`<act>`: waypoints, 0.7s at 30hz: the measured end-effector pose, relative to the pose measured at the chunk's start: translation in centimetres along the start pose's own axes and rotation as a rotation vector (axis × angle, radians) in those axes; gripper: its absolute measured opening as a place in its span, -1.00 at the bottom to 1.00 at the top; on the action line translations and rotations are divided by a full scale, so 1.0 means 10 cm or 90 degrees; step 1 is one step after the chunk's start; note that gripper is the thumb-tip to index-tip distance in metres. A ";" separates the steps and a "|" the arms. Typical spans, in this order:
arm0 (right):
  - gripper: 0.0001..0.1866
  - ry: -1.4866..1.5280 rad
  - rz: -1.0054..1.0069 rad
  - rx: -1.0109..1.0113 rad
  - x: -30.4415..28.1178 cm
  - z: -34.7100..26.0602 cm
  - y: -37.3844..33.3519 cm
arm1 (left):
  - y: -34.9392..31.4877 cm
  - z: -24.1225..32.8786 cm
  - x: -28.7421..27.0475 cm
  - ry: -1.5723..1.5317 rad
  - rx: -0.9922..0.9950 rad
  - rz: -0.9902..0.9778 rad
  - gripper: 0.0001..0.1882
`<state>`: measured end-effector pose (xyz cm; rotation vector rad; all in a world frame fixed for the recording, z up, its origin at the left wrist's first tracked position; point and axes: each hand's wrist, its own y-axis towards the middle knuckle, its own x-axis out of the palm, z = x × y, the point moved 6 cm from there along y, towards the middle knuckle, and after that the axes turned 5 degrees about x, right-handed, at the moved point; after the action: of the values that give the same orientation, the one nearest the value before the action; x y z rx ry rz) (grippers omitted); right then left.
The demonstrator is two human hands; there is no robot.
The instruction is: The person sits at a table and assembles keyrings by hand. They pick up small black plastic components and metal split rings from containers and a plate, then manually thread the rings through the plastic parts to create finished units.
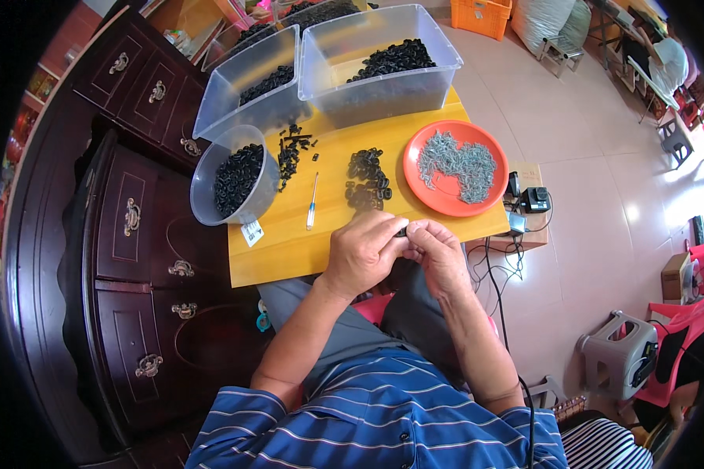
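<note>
Yellow table (289,250) carries an orange plate (414,168) of screws (457,160) and black clips (368,180). Left hand (364,254) and right hand (438,254) meet at its edge, fingertips pinching one small black part (401,232) between them.

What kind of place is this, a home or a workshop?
Probably a home used for small assembly piecework: a dark wooden cabinet beside a yellow table with clear bins of black parts and an orange plate of screws.

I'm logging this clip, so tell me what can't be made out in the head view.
- Small black part between the hands: mostly covered by the left hand and right hand; shape unclear.
- Silver pieces on the orange plate: too small to identify.
- Far clear bin: cut off by the top edge.
- Person's lap: hidden by forearms.
</note>
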<state>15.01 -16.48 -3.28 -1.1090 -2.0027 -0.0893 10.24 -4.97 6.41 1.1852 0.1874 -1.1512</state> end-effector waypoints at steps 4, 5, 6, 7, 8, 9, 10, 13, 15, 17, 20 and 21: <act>-0.89 -0.026 -0.016 -0.026 -0.01 0.00 0.01 | 0.01 0.00 -0.02 -0.015 0.001 -0.003 -0.71; -0.89 -0.027 -0.008 -0.026 -0.01 0.00 0.01 | 0.01 -0.01 -0.01 -0.025 -0.013 -0.005 -0.71; -0.88 -0.027 -0.001 -0.027 -0.01 0.01 0.01 | 0.00 -0.02 0.00 -0.033 -0.025 -0.007 -0.71; -0.88 -0.038 0.007 -0.034 -0.01 0.00 0.01 | -0.01 -0.03 0.01 -0.041 -0.039 -0.008 -0.70; -0.87 -0.049 0.015 -0.042 0.00 -0.01 0.01 | -0.01 -0.04 0.02 -0.073 -0.054 -0.011 -0.70; -0.87 -0.060 0.022 -0.049 0.00 -0.02 0.01 | -0.01 -0.06 0.02 -0.104 -0.068 -0.013 -0.70; -0.86 -0.090 0.035 -0.064 0.01 -0.04 0.00 | -0.02 -0.08 0.02 -0.135 -0.084 -0.015 -0.70; -0.82 -0.177 0.046 -0.093 0.11 -0.10 -0.03 | -0.06 -0.12 -0.03 -0.198 -0.166 -0.093 -0.71; -0.80 -0.231 0.025 -0.093 0.14 -0.10 -0.04 | -0.18 -0.23 0.00 -0.244 -0.200 -0.085 -0.77; -0.77 -0.357 0.018 -0.107 0.11 -0.04 -0.02 | -0.22 -0.31 -0.03 -0.286 -0.262 -0.103 -0.83; -0.79 -0.532 0.036 -0.133 0.13 0.00 -0.05 | -0.26 -0.54 -0.10 -0.207 -0.337 -0.324 -0.86; -0.79 -0.561 0.031 -0.130 0.18 0.00 -0.06 | -0.33 -0.76 -0.12 -0.201 -0.311 -0.316 -0.87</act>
<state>14.09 -15.64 -1.82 -1.4905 -2.7765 0.2743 10.34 2.08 1.89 0.5223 0.5092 -1.5942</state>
